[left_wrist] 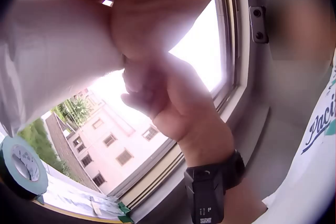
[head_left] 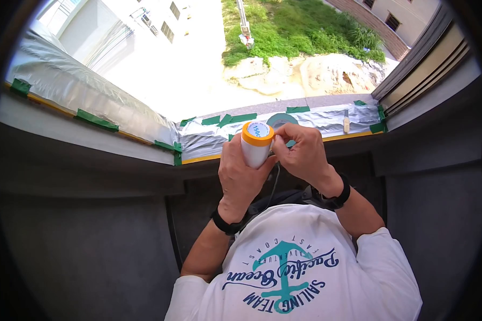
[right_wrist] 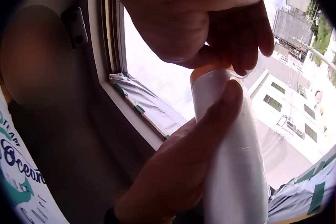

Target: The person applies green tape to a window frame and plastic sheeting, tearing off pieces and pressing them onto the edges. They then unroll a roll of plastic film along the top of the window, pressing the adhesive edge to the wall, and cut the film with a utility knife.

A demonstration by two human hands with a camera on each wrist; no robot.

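My left hand [head_left: 238, 172] grips a roll of masking film [head_left: 256, 152], white film with an orange tape band around its upper end. The roll stands nearly upright in the head view, its printed core end facing up. My right hand [head_left: 305, 154] is at the orange band, thumb and index finger pinching the tape edge there. In the right wrist view the left thumb lies along the white film [right_wrist: 236, 166], and the right fingers [right_wrist: 252, 50] curl over the band. A green tape roll [head_left: 281, 119] on the sill is partly hidden behind the right hand.
Plastic sheeting [head_left: 206, 140] covers the window sill, fixed with green tape strips [head_left: 241, 118]. More sheeting [head_left: 85, 91] lines the left side. A small wooden-handled tool [head_left: 346, 124] lies at the sill's right. Beyond the open window are buildings and grass [head_left: 289, 29].
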